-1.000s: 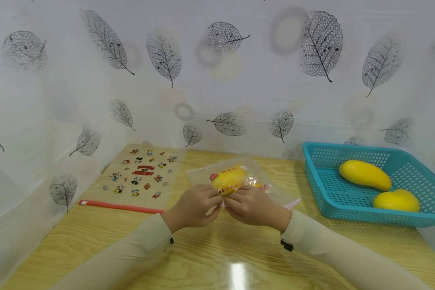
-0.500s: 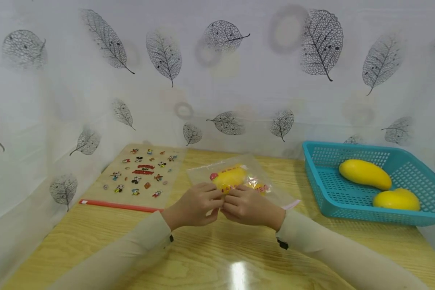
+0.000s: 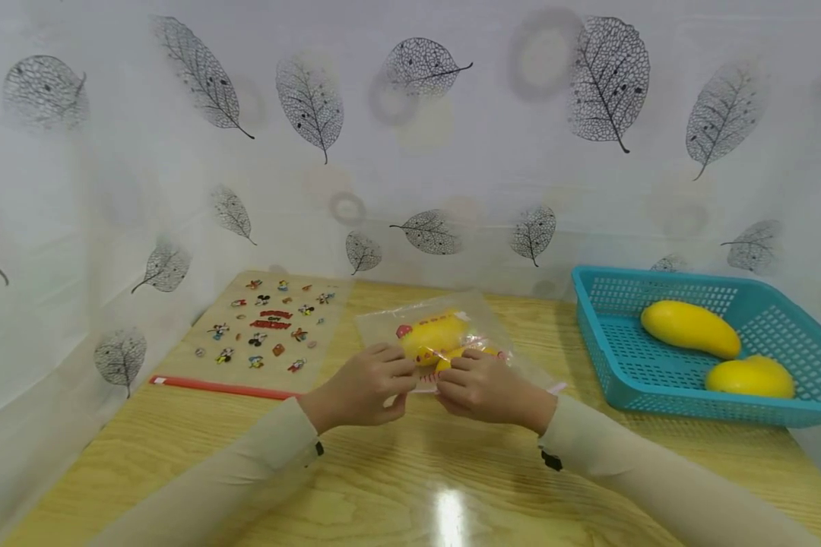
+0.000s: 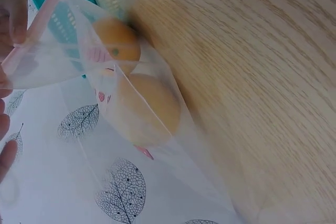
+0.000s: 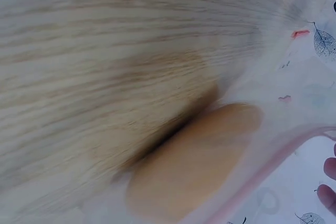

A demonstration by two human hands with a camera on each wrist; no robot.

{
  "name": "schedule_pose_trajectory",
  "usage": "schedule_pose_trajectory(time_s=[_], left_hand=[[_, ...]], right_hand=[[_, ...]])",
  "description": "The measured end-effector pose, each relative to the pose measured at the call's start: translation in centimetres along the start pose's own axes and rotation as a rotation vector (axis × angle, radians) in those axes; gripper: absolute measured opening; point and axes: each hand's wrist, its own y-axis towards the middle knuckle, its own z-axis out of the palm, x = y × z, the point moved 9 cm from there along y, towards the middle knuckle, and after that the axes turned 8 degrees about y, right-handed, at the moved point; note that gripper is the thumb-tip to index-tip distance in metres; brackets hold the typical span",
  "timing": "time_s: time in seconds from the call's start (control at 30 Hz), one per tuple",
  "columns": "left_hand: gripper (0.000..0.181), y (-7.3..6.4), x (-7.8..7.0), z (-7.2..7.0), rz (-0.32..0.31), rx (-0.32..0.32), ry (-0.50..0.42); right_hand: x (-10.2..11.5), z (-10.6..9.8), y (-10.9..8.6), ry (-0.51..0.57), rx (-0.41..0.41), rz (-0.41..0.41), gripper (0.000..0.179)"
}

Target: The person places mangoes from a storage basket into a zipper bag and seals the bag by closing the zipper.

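A clear zip bag (image 3: pixel 475 308) with red print and a pink zip strip lies in front of me on the table. Inside are two yellow mangoes (image 3: pixel 431 338), showing orange in the left wrist view, side by side. My left hand (image 3: pixel 369 384) pinches the bag's near edge, its fingers curled. A short way to the right, my right hand (image 3: pixel 492 389) pinches the same edge; the left wrist view shows its fingertips on the pink zip strip (image 4: pixel 44 17). In the right wrist view one mango (image 5: pixel 194 161) lies under the film, beside the strip.
A blue plastic basket (image 3: pixel 664 399) at the right holds two more mangoes (image 3: pixel 691 328). At the left lies a flat, cartoon-printed bag (image 3: pixel 267 353) with a red slider bar (image 3: pixel 226 388). A leaf-patterned sheet (image 3: pixel 479 152) hangs behind the wooden table (image 3: pixel 383 486).
My hands, nearly touching before, now stand apart: the right hand has moved right along the bag's edge. More of the second mango shows between them.
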Motion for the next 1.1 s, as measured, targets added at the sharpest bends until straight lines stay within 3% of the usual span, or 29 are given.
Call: schedule_pose_trajectory(time_s=[0.3,0.5,0.73,1.1], left_hand=[[0.020,0.4,0.3,0.7,-0.118,0.155,0.185],[0.014,1.0,-0.3,0.7,-0.141,0.110,0.232],[0.009,1.0,-0.3,0.4,-0.139,0.072,0.237],[0.013,0.7,-0.1,0.4,-0.092,0.106,0.146]], right_hand=[[0.0,-0.2,0.1,-0.056,0.020,0.043,0.021],[0.1,0.1,0.8,-0.139,0.052,0.087,0.027],[0.1,0.6,1.2,-0.138,0.063,0.116,0.019],[0.2,1.2,1.4,-0.149,0.083,0.068,0.024]])
